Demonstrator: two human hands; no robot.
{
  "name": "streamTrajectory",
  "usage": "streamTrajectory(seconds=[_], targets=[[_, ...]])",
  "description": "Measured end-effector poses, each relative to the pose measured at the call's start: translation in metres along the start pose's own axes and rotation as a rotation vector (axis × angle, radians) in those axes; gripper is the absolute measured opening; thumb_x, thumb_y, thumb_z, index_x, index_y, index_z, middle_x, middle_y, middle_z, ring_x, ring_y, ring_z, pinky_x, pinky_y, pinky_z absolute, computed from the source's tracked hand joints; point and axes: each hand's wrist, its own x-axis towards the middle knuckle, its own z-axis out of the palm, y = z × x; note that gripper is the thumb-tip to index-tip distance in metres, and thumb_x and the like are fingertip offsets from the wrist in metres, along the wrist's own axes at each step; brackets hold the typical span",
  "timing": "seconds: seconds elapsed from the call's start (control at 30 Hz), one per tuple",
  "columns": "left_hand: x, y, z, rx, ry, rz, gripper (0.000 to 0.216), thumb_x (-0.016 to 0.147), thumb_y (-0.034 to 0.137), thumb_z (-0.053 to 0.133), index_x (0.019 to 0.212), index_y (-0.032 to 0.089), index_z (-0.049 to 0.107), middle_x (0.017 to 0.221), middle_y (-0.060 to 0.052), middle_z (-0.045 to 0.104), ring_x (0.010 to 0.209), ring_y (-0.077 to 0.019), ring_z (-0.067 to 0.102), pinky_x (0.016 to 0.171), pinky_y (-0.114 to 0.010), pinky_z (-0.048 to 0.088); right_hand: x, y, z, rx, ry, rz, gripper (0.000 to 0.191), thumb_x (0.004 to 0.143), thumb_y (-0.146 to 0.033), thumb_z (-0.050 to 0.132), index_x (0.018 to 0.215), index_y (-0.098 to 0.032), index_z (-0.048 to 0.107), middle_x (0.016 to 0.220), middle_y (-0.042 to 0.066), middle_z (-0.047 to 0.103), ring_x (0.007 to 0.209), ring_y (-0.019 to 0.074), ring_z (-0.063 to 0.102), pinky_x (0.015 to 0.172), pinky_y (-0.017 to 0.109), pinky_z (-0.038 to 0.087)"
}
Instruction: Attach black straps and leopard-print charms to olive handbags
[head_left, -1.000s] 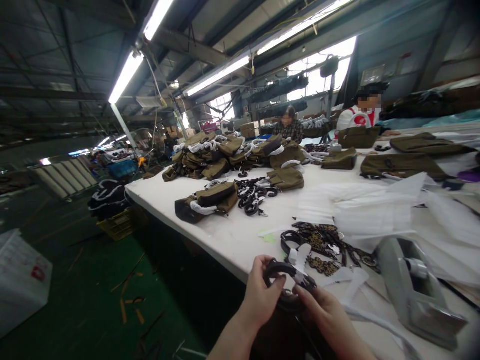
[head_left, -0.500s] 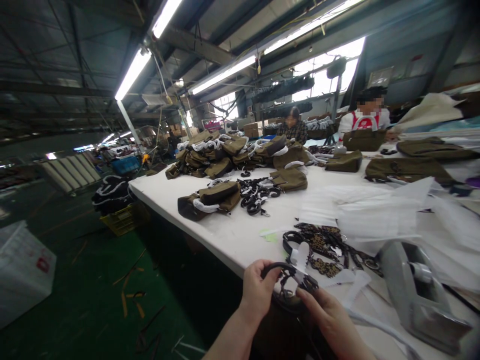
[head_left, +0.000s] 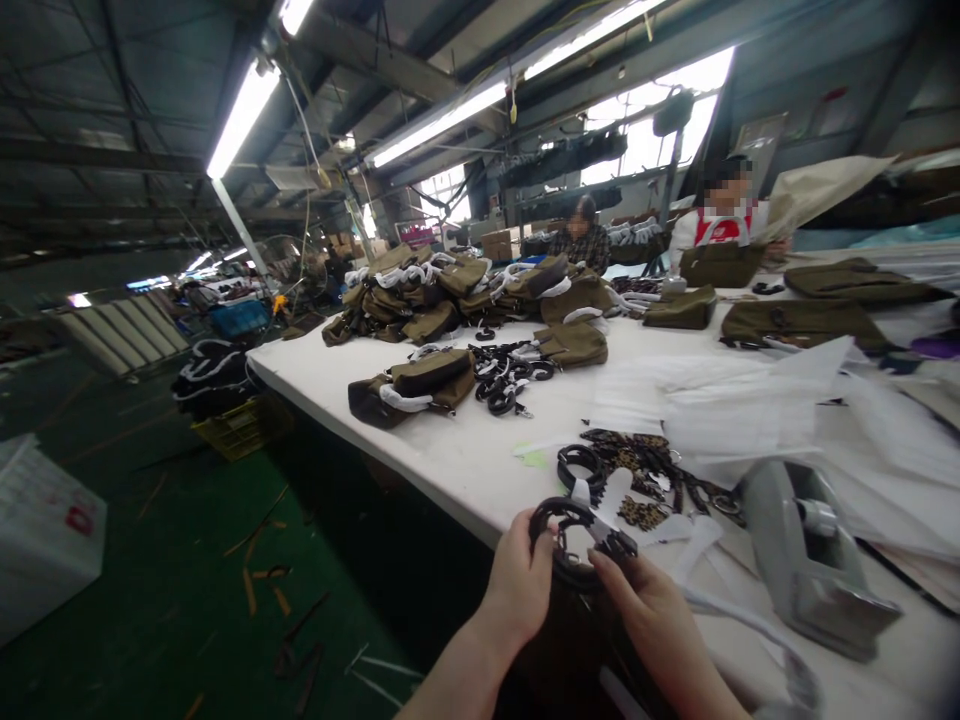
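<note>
Both hands meet just off the near edge of the white bench (head_left: 420, 450), working on a coiled black strap (head_left: 574, 545). The left hand (head_left: 525, 585) has its fingers curled shut around the left side of the coil, thumb on the front of it. The right hand (head_left: 652, 610) pinches the right side, where a white paper strip (head_left: 600, 505) seems to be wrapped around the strap, though the blur makes that hard to confirm. Just beyond the hands, near that same edge, lie more black coils (head_left: 581, 465) and leopard-print straps (head_left: 645, 480). A grey tape dispenser (head_left: 806, 555) stands to the right of them, with white sheets (head_left: 720, 400) spread behind it. Olive bags (head_left: 412, 385) sit toward the left edge, a larger heap of them (head_left: 465, 290) at the far-left corner, and loose black rings (head_left: 510, 380) in between. Two people (head_left: 585, 240) sit along the far side
</note>
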Motion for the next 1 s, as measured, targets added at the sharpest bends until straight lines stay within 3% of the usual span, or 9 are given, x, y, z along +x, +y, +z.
streamTrajectory(seconds=[0.13,0.3,0.43,0.53,0.63,0.73,0.8,0.87,1.0], targets=[[-0.001,-0.003,-0.001,-0.031,-0.016,-0.004,0.026,0.094,0.039,0.049,0.101,0.017,0.061,0.094,-0.009,0.072,0.087,-0.0217,0.067,0.080,-0.033,0.051,-0.001,-0.002,0.001,-0.013,-0.015,-0.003,0.048,0.078,-0.064,0.059,0.085,-0.018,0.071,0.083,0.010,0.076,0.086,0.0328,0.068,0.074,0.037,0.053],[0.006,-0.007,-0.009,-0.171,-0.190,-0.024,0.031,0.093,0.043,0.048,0.101,0.016,0.061,0.093,-0.010,0.072,0.087,-0.0232,0.068,0.078,-0.036,0.053,-0.002,-0.004,-0.002,0.036,-0.055,-0.013,0.049,0.078,-0.065,0.059,0.085,-0.018,0.071,0.082,0.010,0.076,0.086,0.0326,0.069,0.077,0.037,0.054],[0.002,0.018,-0.024,0.203,-0.067,0.272,0.044,0.081,0.025,0.061,0.125,0.018,0.056,0.122,-0.014,0.065,0.112,-0.0283,0.059,0.100,-0.044,0.045,-0.004,-0.007,-0.001,0.047,-0.144,-0.027,0.048,0.078,-0.063,0.061,0.090,-0.017,0.073,0.085,0.009,0.076,0.089,0.0331,0.069,0.082,0.039,0.054],[-0.001,0.041,-0.025,0.351,-0.175,0.467,0.053,0.079,0.016,0.059,0.131,0.023,0.054,0.125,-0.011,0.063,0.115,-0.0259,0.057,0.105,-0.040,0.042,-0.007,-0.011,0.004,0.050,-0.187,-0.041,0.046,0.080,-0.060,0.060,0.092,-0.018,0.073,0.091,0.009,0.077,0.093,0.0331,0.068,0.084,0.040,0.054],[0.004,0.047,-0.017,0.430,-0.186,0.432,0.020,0.087,0.033,0.056,0.098,0.022,0.070,0.093,-0.008,0.069,0.090,-0.0232,0.062,0.086,-0.035,0.047,-0.010,-0.012,0.007,0.036,-0.210,-0.057,0.044,0.077,-0.061,0.062,0.087,-0.019,0.073,0.087,0.008,0.077,0.091,0.0327,0.068,0.081,0.039,0.054],[0.014,0.036,-0.014,0.334,-0.158,0.314,0.036,0.090,0.048,0.053,0.075,0.019,0.067,0.072,-0.004,0.064,0.071,-0.0171,0.058,0.069,-0.028,0.044,-0.009,-0.007,0.005,0.112,-0.214,-0.027,0.053,0.075,-0.066,0.063,0.099,-0.020,0.071,0.070,0.004,0.069,0.071,0.0252,0.064,0.065,0.034,0.051],[0.018,0.029,-0.016,0.220,-0.228,0.214,0.042,0.089,0.053,0.052,0.071,0.017,0.065,0.064,0.000,0.059,0.062,-0.0129,0.052,0.060,-0.024,0.040,-0.005,-0.005,0.002,0.196,-0.185,0.042,0.063,0.077,-0.071,0.057,0.111,-0.019,0.066,0.055,-0.003,0.054,0.052,0.0168,0.051,0.051,0.028,0.041],[0.018,0.026,-0.018,0.150,-0.314,0.133,0.042,0.086,0.057,0.056,0.075,0.017,0.064,0.061,0.002,0.056,0.057,-0.0106,0.047,0.055,-0.022,0.037,0.000,-0.005,0.000,0.249,-0.192,0.137,0.066,0.076,-0.076,0.053,0.101,-0.017,0.067,0.048,-0.008,0.037,0.045,0.0119,0.037,0.045,0.025,0.031],[0.012,0.031,-0.019,0.193,-0.367,0.131,0.040,0.081,0.058,0.062,0.084,0.018,0.062,0.068,0.003,0.058,0.060,-0.0106,0.048,0.055,-0.020,0.037,0.004,-0.012,0.001,0.351,-0.277,0.318,0.063,0.069,-0.079,0.059,0.082,-0.018,0.064,0.050,-0.008,0.040,0.045,0.0090,0.035,0.044,0.022,0.026]])
